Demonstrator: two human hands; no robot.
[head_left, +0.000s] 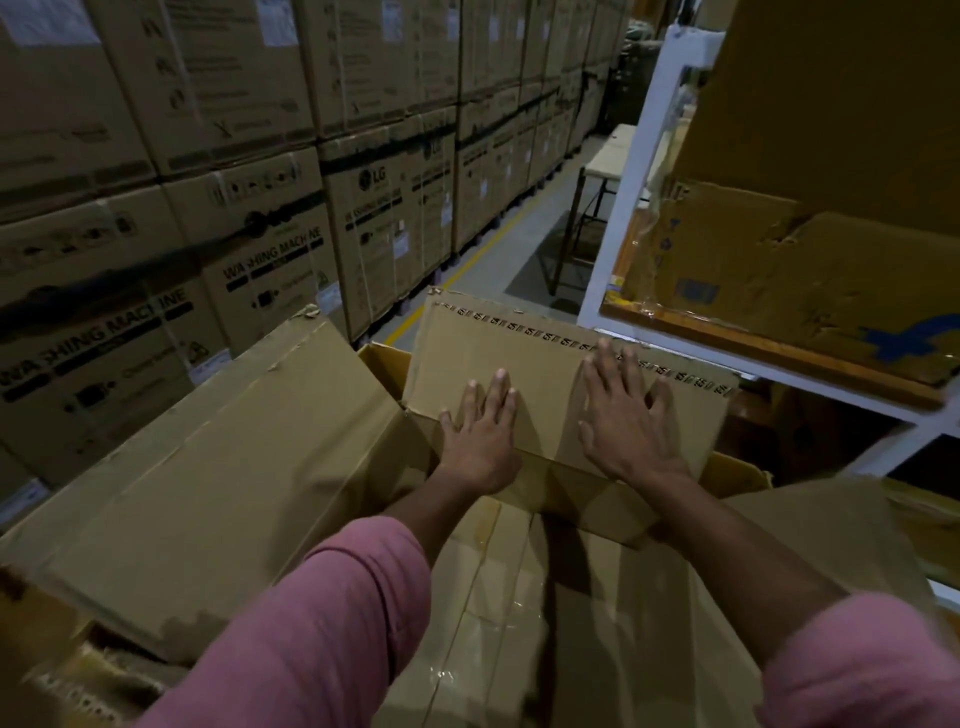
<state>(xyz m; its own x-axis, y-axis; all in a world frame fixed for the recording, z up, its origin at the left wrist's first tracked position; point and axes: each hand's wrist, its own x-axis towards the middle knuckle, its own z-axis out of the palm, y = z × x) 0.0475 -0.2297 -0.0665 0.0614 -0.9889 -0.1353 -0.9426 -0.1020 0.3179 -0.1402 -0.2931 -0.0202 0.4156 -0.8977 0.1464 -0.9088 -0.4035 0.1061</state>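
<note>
A: Cardboard panel (519, 358)?
B: Plain brown, flat, with a row of dark printed marks along its far edge.
A: Pose?
B: Leaning away, lower edge down inside the carton (384, 364) at its far end. Faint vertical fold right of middle.

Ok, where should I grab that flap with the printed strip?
Probably take the flap by its printed edge, reaching over from the near side, fingers hooked behind. It hinges at its near fold and tilts away, so that edge is free; the left hand and right hand lie flat on its face.
</note>
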